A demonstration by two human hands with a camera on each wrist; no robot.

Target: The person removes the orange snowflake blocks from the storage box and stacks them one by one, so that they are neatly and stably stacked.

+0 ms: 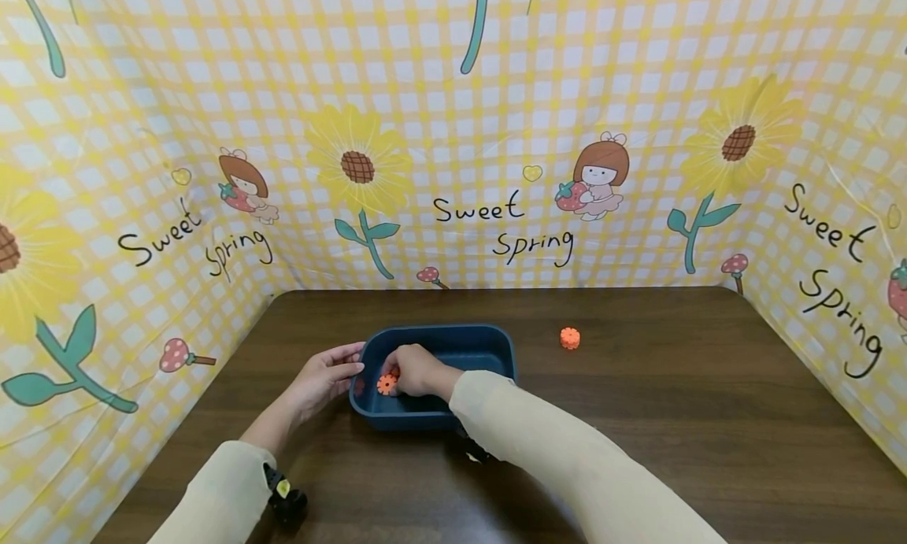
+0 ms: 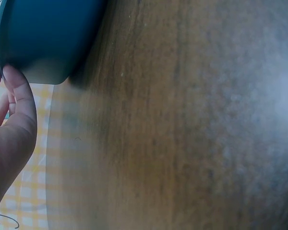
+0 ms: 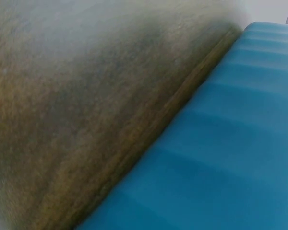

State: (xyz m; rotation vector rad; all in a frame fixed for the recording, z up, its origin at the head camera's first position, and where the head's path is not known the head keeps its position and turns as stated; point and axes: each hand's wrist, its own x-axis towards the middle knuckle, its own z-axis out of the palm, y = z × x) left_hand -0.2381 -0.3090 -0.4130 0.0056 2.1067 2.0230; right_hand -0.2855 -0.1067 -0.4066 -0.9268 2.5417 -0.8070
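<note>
A dark blue rectangular tub with rounded corners stands on the table. At its left end my left hand pinches the rim; in the left wrist view the thumb and fingers meet at the tub's edge. My right hand reaches down inside the tub, its fingers curled at an orange notched, flower-shaped disc in the left part. More orange shows right by those fingertips, partly covered by the hand. The right wrist view has only the tub's outer wall and the tabletop, with the hand out of sight.
Right of the tub, a small stack of orange notched discs lies on the brown wooden table. A yellow checked cloth with printed flowers stands behind and at both sides.
</note>
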